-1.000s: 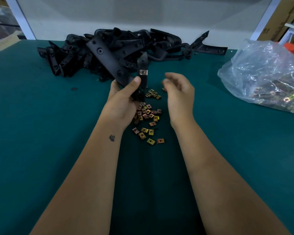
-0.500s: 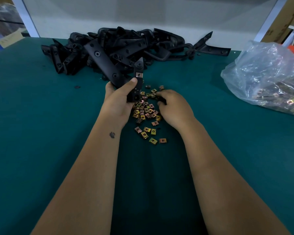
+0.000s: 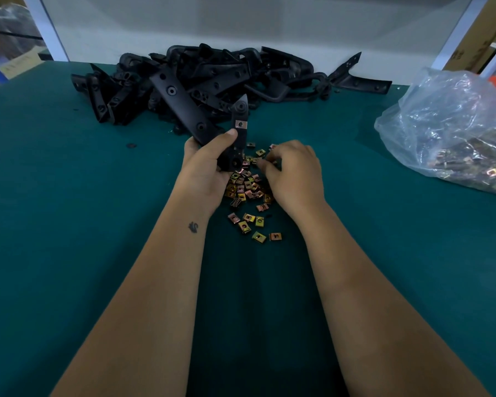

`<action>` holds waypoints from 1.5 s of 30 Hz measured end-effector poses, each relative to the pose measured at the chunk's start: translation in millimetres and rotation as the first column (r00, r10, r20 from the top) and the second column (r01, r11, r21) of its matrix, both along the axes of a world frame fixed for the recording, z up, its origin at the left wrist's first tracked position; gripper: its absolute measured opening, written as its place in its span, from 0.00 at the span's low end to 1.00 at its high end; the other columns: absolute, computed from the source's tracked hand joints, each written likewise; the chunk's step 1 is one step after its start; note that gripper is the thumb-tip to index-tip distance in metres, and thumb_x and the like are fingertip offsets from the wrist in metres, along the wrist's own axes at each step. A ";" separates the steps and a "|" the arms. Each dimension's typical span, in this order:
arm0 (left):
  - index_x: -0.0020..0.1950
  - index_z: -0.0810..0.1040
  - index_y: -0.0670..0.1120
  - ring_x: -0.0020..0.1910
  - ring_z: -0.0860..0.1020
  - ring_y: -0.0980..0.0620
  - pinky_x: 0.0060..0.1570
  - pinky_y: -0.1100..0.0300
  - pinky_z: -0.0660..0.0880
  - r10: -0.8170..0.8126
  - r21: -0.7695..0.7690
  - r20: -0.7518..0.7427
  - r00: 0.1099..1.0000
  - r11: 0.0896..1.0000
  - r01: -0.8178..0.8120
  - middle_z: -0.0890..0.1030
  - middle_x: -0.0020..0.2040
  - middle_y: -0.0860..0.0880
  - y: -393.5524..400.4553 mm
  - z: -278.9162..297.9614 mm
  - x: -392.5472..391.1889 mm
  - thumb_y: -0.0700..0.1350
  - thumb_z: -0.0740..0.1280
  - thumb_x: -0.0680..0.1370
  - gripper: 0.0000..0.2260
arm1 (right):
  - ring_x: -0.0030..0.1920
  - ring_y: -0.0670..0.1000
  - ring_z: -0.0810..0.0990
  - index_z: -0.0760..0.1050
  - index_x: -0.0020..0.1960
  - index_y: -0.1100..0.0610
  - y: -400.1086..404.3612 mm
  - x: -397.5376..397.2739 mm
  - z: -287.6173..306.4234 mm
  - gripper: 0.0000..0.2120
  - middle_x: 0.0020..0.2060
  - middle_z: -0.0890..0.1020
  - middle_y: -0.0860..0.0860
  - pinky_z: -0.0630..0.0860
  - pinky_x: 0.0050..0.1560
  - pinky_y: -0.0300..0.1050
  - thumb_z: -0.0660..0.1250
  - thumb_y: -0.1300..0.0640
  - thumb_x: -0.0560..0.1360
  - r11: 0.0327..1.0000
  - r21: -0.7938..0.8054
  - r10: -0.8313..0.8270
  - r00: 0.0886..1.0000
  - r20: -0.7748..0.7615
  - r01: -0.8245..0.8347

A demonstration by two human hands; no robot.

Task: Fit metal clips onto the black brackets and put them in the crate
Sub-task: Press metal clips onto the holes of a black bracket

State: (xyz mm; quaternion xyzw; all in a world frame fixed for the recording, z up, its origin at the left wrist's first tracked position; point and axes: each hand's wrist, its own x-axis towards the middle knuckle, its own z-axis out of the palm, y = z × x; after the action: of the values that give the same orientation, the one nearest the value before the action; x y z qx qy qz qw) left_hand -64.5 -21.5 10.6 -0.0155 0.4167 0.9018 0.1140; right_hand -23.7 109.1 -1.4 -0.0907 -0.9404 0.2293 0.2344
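Since a second earlier, right hand had dropped onto the clips on the surface, fingers curled among them; left hand gripped a bracket, one clip fitted

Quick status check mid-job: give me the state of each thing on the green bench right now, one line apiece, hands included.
Left hand: grips a black plastic bracket.
Held black plastic bracket: raised off the bench, one metal clip already fitted.
Right hand: fingers curled down into the loose clips; whether it pinches one is hidden.
Loose brass-coloured metal clips: scattered on the green mat.
Pile of black brackets: heaped at the far edge.
Clear plastic bag of clips: lying crumpled at right.
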 end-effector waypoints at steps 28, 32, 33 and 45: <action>0.62 0.69 0.44 0.45 0.79 0.51 0.43 0.59 0.79 -0.121 0.016 -0.031 0.992 0.992 0.121 0.80 0.51 0.46 -0.1 1.5 5.7 0.31 0.63 0.77 0.16 | 0.43 0.48 0.82 0.82 0.46 0.61 -10.4 0.9 12.9 0.10 0.40 0.84 0.53 0.78 0.48 0.37 0.66 0.74 0.74 0.120 -0.926 0.094 0.933 -0.348 -0.357; 0.62 0.69 0.45 0.45 0.80 0.51 0.44 0.59 0.79 -0.126 0.038 -0.040 0.991 0.991 0.128 0.81 0.51 0.47 -0.6 1.6 6.0 0.31 0.63 0.77 0.16 | 0.43 0.48 0.82 0.82 0.47 0.60 -10.3 0.9 13.2 0.10 0.40 0.84 0.53 0.79 0.48 0.38 0.67 0.73 0.74 0.125 -0.926 0.101 0.933 -0.346 -0.357; 0.62 0.69 0.44 0.46 0.80 0.51 0.44 0.58 0.79 -0.130 0.046 -0.043 0.991 0.990 0.132 0.81 0.51 0.47 -1.0 1.6 6.0 0.31 0.63 0.77 0.16 | 0.41 0.48 0.82 0.82 0.46 0.60 -10.5 1.3 13.4 0.08 0.39 0.84 0.53 0.78 0.45 0.37 0.67 0.71 0.75 0.116 -0.930 0.103 0.935 -0.338 -0.349; 0.63 0.67 0.46 0.49 0.79 0.48 0.43 0.58 0.79 -0.213 0.017 -0.125 0.969 0.976 0.217 0.79 0.55 0.45 -4.9 0.5 7.0 0.31 0.62 0.78 0.17 | 0.31 0.45 0.77 0.80 0.44 0.60 -12.1 4.2 17.6 0.06 0.32 0.80 0.50 0.74 0.36 0.37 0.66 0.66 0.78 0.111 -0.952 0.168 0.950 -0.264 -0.284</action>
State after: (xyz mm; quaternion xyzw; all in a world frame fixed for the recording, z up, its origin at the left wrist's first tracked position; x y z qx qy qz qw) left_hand -57.5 -26.5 11.2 0.0869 0.4084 0.8895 0.1855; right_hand -19.5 97.0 16.2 -0.0666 -0.5540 0.8207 0.1229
